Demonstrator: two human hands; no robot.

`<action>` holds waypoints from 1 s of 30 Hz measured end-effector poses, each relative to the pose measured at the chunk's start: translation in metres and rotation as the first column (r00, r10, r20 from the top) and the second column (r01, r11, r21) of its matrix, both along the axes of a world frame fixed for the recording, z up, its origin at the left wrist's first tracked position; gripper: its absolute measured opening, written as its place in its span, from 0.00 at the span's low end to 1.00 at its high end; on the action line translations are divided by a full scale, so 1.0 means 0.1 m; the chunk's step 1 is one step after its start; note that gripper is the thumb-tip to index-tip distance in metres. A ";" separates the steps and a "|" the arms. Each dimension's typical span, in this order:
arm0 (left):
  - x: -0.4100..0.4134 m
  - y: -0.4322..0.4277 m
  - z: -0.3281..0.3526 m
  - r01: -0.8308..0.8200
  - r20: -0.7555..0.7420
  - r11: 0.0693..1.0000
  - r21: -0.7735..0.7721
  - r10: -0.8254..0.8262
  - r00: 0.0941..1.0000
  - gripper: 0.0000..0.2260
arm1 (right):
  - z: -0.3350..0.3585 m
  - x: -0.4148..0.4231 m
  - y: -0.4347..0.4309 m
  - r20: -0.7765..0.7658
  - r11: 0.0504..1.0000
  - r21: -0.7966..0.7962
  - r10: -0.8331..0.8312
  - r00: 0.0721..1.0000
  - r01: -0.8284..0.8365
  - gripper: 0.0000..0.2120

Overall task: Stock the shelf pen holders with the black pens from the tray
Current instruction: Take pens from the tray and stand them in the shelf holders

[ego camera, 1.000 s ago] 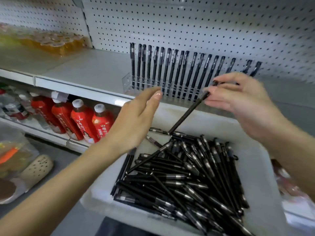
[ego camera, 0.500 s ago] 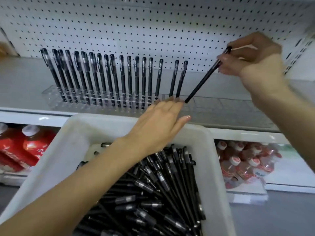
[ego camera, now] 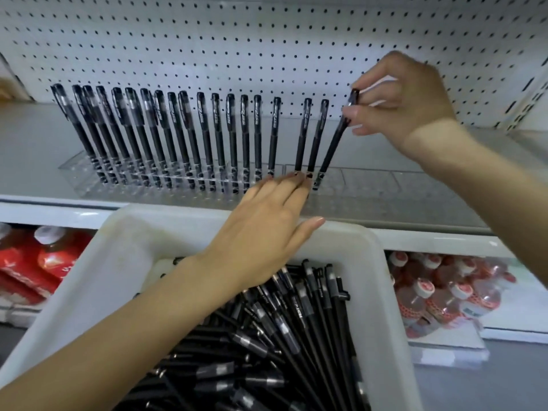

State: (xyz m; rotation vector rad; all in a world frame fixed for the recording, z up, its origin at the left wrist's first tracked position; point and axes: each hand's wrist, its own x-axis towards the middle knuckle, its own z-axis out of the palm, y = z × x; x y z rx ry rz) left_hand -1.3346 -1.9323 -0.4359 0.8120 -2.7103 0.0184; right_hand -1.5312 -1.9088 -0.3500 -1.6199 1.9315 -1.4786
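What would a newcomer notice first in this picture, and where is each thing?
A row of black pens stands in the clear holder on the shelf, across the middle. At its right end the right hand pinches one more pen, tip at the holder. Below, the left hand reaches over a white tray heaped with loose pens.

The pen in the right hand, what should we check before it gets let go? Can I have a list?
1. Grip: the right hand pinches the pen near its cap: ok.
2. The pen's tip is down in the clear holder: ok.
3. Tip pushed fully into its slot: cannot tell.
4. As upright as the standing pens: not ok, it leans more.
5. The left hand has its fingertips at the holder's front: ok.
6. More loose pens wait in the tray: ok.
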 end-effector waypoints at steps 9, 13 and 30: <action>0.01 -0.04 0.05 0.036 0.008 0.999 0.017 -0.036 0.999 0.31 | 0.13 0.06 -0.07 -0.182 0.982 0.189 0.063 0.981 -0.028 0.13; 0.02 -0.05 0.05 0.039 -0.002 0.999 0.034 -0.039 0.999 0.31 | 0.11 0.10 -0.09 -0.269 0.964 0.266 0.099 0.958 -0.024 0.15; 0.73 -0.02 0.29 -0.018 -0.110 0.988 0.156 0.036 0.993 0.33 | 0.22 0.64 0.25 -0.213 0.995 0.101 0.039 0.976 -0.018 0.15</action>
